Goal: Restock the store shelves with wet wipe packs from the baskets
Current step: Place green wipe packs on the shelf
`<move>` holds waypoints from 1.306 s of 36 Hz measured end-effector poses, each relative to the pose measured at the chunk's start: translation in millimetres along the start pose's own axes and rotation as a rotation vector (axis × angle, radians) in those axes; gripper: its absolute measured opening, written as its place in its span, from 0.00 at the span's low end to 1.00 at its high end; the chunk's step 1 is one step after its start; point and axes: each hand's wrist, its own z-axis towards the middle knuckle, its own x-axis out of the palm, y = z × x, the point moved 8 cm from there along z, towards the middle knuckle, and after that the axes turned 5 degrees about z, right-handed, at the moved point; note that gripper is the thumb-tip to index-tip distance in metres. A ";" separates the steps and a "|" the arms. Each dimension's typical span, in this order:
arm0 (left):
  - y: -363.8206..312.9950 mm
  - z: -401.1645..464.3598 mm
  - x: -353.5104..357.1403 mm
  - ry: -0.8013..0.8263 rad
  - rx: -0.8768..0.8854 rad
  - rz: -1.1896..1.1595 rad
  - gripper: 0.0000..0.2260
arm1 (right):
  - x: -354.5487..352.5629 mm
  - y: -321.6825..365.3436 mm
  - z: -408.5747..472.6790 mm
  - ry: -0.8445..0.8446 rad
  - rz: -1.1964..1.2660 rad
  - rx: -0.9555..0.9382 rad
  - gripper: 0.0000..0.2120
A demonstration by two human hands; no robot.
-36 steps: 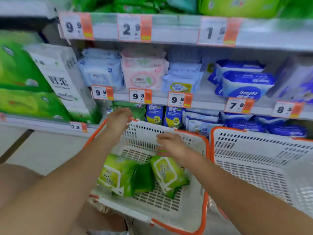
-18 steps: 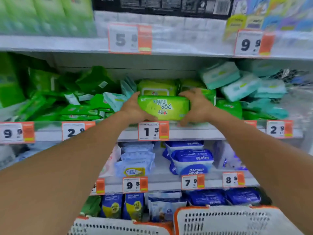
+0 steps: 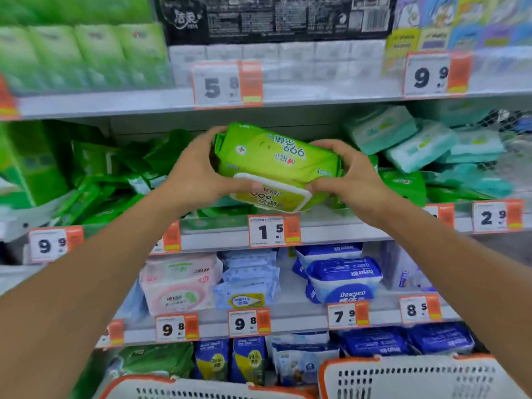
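Note:
A bright green wet wipe pack (image 3: 273, 156) with a white flip lid is held up in front of the middle shelf, tilted, its print upside down. My left hand (image 3: 198, 171) grips its left end and my right hand (image 3: 351, 177) grips its right end. It hovers above the shelf edge with the 1.5 price tag (image 3: 273, 231). More green packs (image 3: 123, 180) lie jumbled on that shelf to the left and behind. Two white baskets with orange rims, one (image 3: 201, 390) at the bottom left and one (image 3: 408, 375) at the bottom right, show only their top edges.
Pale teal packs (image 3: 417, 142) are piled at the right of the same shelf. The shelf below holds pink (image 3: 178, 283), light blue (image 3: 247, 286) and dark blue (image 3: 342, 280) packs. Tissue bundles (image 3: 276, 30) fill the top shelf.
A second ago both hands were down in the left basket at the green packs. They rose with a pack to the middle shelf, and it has since been lifted and tipped so its lid faces me.

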 end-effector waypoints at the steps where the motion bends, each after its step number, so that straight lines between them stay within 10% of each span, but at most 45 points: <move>1: -1.1 -6.5 -7.5 -0.042 -0.023 -0.033 0.38 | 4.3 2.3 2.2 -0.012 0.109 0.041 0.29; 7: 24.7 -43.3 -20.4 -0.131 -0.279 -0.545 0.36 | 43.8 23.6 13.7 0.085 0.295 0.221 0.08; 15: 68.8 -103.6 -15.3 -0.093 -0.506 -0.654 0.37 | 88.6 -2.6 -20.9 0.103 0.192 0.396 0.12; 20: 117.1 -168.4 7.5 0.038 -0.692 -0.553 0.34 | 126.0 -73.6 -103.9 0.331 -0.088 0.617 0.38; 24: 179.2 -276.4 59.8 0.181 -1.020 -0.575 0.22 | 169.7 -152.8 -211.1 0.375 0.198 0.851 0.15; 30: 223.5 -441.4 102.0 0.253 -1.446 -0.543 0.18 | 214.6 -248.1 -354.2 0.417 0.217 1.159 0.28; 36: 273.1 -478.4 103.4 0.383 -1.433 -0.246 0.45 | 231.3 -287.1 -432.5 0.342 0.291 1.391 0.12; 39: 239.8 -457.1 107.0 0.631 -1.344 -0.021 0.36 | 213.2 -303.5 -443.0 0.331 0.171 1.436 0.25; 44: 209.4 -416.3 127.6 1.084 -1.152 0.174 0.18 | 176.7 -279.3 -374.6 0.348 0.090 1.325 0.14; 47: 176.0 -310.0 150.6 0.937 -0.765 0.112 0.05 | 132.1 -232.0 -255.9 0.173 0.030 0.921 0.05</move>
